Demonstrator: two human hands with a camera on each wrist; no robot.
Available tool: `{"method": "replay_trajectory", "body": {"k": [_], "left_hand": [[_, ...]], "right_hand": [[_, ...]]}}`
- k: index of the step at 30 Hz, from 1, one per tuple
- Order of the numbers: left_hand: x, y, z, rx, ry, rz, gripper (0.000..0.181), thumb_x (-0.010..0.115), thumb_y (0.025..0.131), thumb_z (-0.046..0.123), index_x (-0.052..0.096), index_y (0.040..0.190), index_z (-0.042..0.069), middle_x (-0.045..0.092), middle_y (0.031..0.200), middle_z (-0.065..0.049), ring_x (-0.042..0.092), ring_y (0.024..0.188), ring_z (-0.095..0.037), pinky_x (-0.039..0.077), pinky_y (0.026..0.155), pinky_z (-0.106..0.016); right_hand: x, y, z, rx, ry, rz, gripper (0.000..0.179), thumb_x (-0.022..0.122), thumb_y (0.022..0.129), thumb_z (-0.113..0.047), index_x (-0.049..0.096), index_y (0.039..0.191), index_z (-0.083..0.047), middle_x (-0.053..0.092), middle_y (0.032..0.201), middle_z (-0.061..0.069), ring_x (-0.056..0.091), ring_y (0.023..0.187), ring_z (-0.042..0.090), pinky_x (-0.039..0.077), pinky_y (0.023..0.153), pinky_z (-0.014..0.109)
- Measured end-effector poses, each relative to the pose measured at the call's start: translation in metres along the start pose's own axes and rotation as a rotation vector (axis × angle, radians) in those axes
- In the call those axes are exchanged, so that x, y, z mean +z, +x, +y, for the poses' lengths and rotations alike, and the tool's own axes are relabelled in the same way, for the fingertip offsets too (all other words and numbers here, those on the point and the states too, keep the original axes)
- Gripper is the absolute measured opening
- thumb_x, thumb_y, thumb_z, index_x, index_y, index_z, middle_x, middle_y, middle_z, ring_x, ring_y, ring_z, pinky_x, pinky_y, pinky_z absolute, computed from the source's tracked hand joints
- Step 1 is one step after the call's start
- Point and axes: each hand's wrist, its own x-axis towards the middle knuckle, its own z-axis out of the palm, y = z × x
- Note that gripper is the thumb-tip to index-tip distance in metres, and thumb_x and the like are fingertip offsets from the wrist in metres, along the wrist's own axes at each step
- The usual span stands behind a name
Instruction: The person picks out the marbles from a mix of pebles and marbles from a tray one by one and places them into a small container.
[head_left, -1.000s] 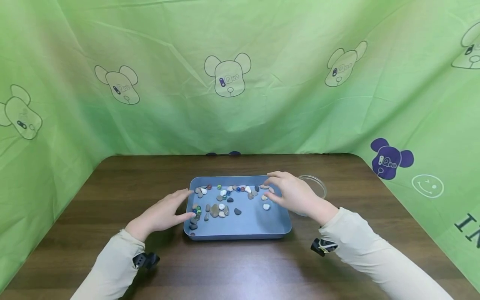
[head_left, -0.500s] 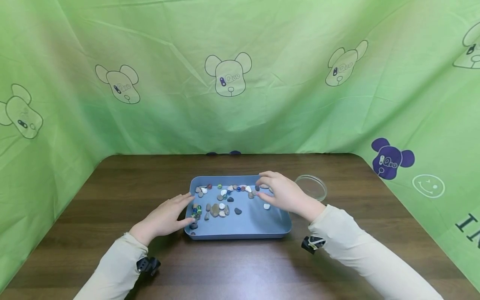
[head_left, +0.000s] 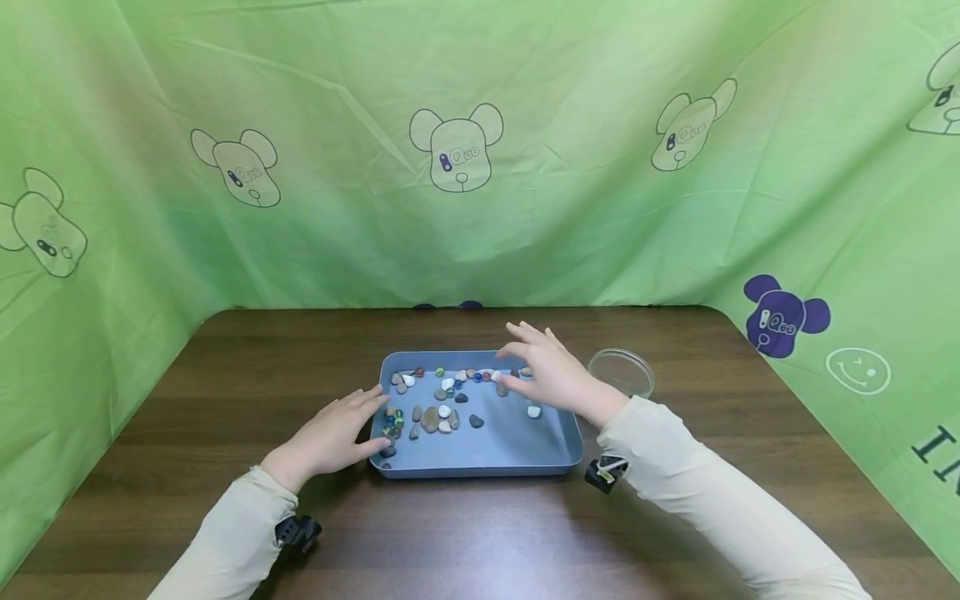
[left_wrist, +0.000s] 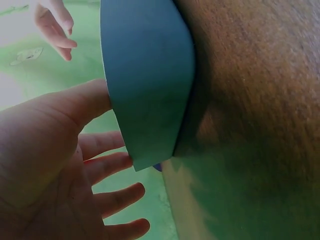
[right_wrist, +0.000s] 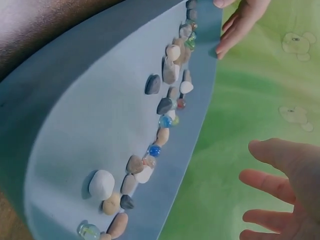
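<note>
A blue tray (head_left: 480, 454) holds pebbles and glass marbles, gathered mostly along its far side and left end. My left hand (head_left: 326, 437) is at the tray's left end; in the left wrist view its thumb (left_wrist: 90, 100) and loosely straight fingers reach over the rim. Above the far right part of the tray is my right hand (head_left: 551, 372), fingers spread and holding nothing. In the right wrist view that hand (right_wrist: 295, 192) is apart from the stones. A white pebble (right_wrist: 102, 185) lies close to a tan pebble (right_wrist: 111, 204), and a blue marble (right_wrist: 155, 151) sits farther along the row.
Behind the tray's right end, a round clear glass dish or lid (head_left: 622, 372) lies on the brown wooden table (head_left: 300, 350). A green curtain (head_left: 345, 233) with printed bear heads hangs behind and at the sides.
My right hand has moved left above the tray and lifted slightly, its fingers spreading. The pebble near its fingertips is now hidden from the head view. My left hand has barely shifted.
</note>
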Motion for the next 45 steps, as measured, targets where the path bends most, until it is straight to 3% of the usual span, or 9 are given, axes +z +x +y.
{"method": "replay_trajectory", "body": {"k": [32, 45], "left_hand": [[0.004, 0.002, -0.001, 0.022, 0.055, 0.043, 0.058, 0.061, 0.089, 0.031, 0.046, 0.135, -0.001, 0.041, 0.145, -0.019, 0.039, 0.132, -0.042, 0.032, 0.106, -0.059], [0.004, 0.001, -0.001, 0.007, 0.049, 0.032, 0.057, 0.06, 0.09, 0.031, 0.046, 0.135, -0.001, 0.04, 0.146, -0.018, 0.038, 0.133, -0.039, 0.031, 0.107, -0.059]], "right_hand": [[0.022, 0.036, 0.014, 0.114, 0.114, -0.141, 0.027, 0.064, 0.087, -0.023, 0.067, 0.109, -0.008, 0.043, 0.142, 0.021, 0.035, 0.136, 0.039, 0.012, 0.108, 0.069], [0.033, 0.045, 0.021, 0.134, 0.143, -0.157, 0.016, 0.065, 0.084, -0.015, 0.069, 0.098, -0.008, 0.046, 0.14, 0.022, 0.036, 0.136, 0.036, 0.008, 0.108, 0.071]]}}
